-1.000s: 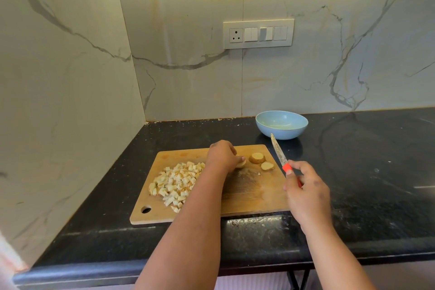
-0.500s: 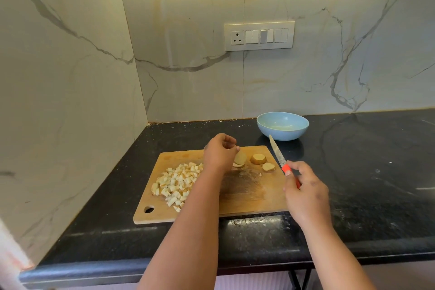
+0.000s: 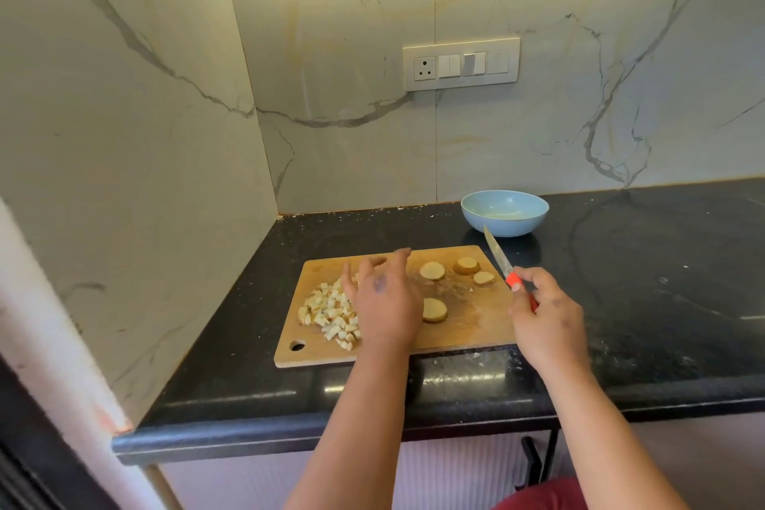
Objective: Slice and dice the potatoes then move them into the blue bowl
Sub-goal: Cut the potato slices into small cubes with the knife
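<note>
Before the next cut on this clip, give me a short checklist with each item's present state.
1. Knife in the right hand, held by its red handle, blade pointing away from the body: ok.
2. Left hand clear of the blade, fingers spread over the board: ok.
3. Slices left to dice: four rounds, the nearest one by the left hand: ok.
4. Diced pile still on the cutting board, not in the bowl: not ok.
5. Blue bowl within reach behind the board, no potato seen inside: ok.
6. Board steady on the counter: cannot tell.
</note>
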A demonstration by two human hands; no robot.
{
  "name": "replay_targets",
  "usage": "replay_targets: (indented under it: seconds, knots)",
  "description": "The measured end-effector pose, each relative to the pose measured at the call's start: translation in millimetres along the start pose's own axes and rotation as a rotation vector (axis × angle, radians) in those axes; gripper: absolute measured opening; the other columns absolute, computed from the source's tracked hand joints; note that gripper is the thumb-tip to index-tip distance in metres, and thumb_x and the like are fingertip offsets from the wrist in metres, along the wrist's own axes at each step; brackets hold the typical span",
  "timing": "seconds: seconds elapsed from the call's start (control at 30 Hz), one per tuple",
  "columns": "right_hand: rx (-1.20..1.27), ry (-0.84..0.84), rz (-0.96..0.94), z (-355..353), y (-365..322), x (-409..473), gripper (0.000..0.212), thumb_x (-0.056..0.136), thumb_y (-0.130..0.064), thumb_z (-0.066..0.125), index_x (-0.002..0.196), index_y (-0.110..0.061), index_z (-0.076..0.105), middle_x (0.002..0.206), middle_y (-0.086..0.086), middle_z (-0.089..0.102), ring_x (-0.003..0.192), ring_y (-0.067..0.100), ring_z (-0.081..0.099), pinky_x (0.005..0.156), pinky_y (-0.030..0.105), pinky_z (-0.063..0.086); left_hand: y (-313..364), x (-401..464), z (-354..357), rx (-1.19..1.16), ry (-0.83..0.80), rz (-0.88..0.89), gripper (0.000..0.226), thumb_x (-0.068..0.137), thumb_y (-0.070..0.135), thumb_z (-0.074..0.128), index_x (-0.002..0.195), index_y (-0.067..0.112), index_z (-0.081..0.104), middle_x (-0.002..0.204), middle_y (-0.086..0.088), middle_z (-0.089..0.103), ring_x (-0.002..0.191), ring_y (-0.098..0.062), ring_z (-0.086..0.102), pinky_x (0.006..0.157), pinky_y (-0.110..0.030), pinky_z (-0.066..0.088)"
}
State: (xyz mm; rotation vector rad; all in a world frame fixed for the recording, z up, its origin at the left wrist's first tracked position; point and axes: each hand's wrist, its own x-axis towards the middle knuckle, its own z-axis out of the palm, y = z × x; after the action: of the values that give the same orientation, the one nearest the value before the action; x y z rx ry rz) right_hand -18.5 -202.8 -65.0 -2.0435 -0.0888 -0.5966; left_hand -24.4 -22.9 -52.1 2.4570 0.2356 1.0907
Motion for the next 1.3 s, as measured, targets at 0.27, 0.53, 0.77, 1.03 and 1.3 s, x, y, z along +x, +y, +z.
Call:
replay_targets:
  seconds: [0.27,0.53,0.77,1.03,1.3]
  knots:
    - [-0.102,0.000,-0.106,-4.5,-2.4,-17.8,0.020,0.100,-0.021,0.047,0.116,-0.020,0.060,0.084,-0.002,0.065,0.072,0.015,0.059,0.055,0.019,0.038,0.9,-29.5,-15.9,0.254,-0.275,0.088,0.043,0.088,0.057,0.051,0.110,0.023,0.066,0.091,0.000,0.069,0.113,-0.026,0.049,0.101,-0.045,0.021]
    - [-0.328,-0.143,-0.370,10.8,-24.9,-59.8,0.033,0.097,-0.011,0.048,0.130,-0.016,0.051,0.087,0.006,0.064,0.073,0.025,0.058,0.059,0.034,0.045,-2.6,-33.1,-16.1,0.113,-0.307,0.097,0.037,0.088,0.050,0.055,0.115,0.026,0.063,0.097,0.003,0.067,0.112,-0.024,0.045,0.086,-0.037,0.030]
    - [-0.140,-0.030,-0.114,5.7,-40.1,-80.9,0.028,0.099,-0.011,0.038,0.127,-0.008,0.039,0.092,0.007,0.060,0.078,0.025,0.060,0.059,0.032,0.041,-1.9,-34.4,-19.0,0.098,-0.249,0.114,0.046,0.092,0.048,0.054,0.129,0.021,0.057,0.120,0.001,0.065,0.125,-0.028,0.037,0.098,-0.039,0.032]
    - [-0.297,-0.279,0.062,-19.5,-40.4,-49.5,0.034,0.100,-0.011,0.038,0.132,-0.018,0.042,0.109,0.008,0.062,0.092,0.024,0.057,0.071,0.031,0.043,-3.3,-29.9,-12.6,0.127,-0.360,0.141,0.049,0.093,0.051,0.050,0.134,0.024,0.050,0.119,-0.001,0.064,0.130,-0.026,0.036,0.109,-0.041,0.022]
    - [-0.294,-0.226,0.050,-24.8,-45.7,-58.8,0.019,0.101,-0.022,0.041,0.113,-0.019,0.056,0.077,-0.002,0.050,0.065,0.017,0.053,0.050,0.027,0.037,-8.2,-27.9,-7.9,0.017,-0.434,0.183,0.053,0.093,0.046,0.040,0.142,0.026,0.043,0.127,0.003,0.062,0.134,-0.026,0.033,0.116,-0.043,0.007]
